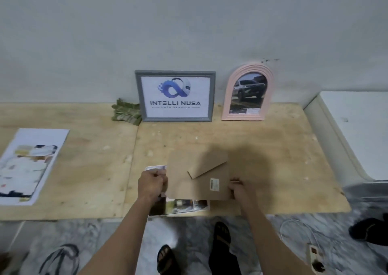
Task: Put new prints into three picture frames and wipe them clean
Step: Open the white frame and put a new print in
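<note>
A brown backing board (197, 176), with its fold-out stand flap and a small label showing, lies face down low in the centre of the frame, on the plywood table (84, 159). The left hand (151, 183) has its fingers curled at the board's left edge, pinching either that edge or the white-edged print (156, 167) peeking out there; which of the two cannot be told. The right hand (239, 187) has curled fingers gripping the board's lower right corner, just beside the label. Under the board's near edge a colourful printed sheet (184, 205) sticks out toward the bottom of the frame.

Further up, in the centre, a grey rectangular frame (175, 95) stands leaning against the wall (189, 22), holding a logo print that reads INTELLI NUSA. Just to its right stands a pink arched frame (247, 92) with a picture of a car. A folded green cloth (126, 112) lies against the grey frame's left side. At the left edge of the frame a large printed sheet (29, 165) lies flat on the table. A white appliance (357, 131) fills the right edge. At the bottom, sandalled feet (220, 239) stand on a marbled floor beside a white power strip (313, 255) and its cable.
</note>
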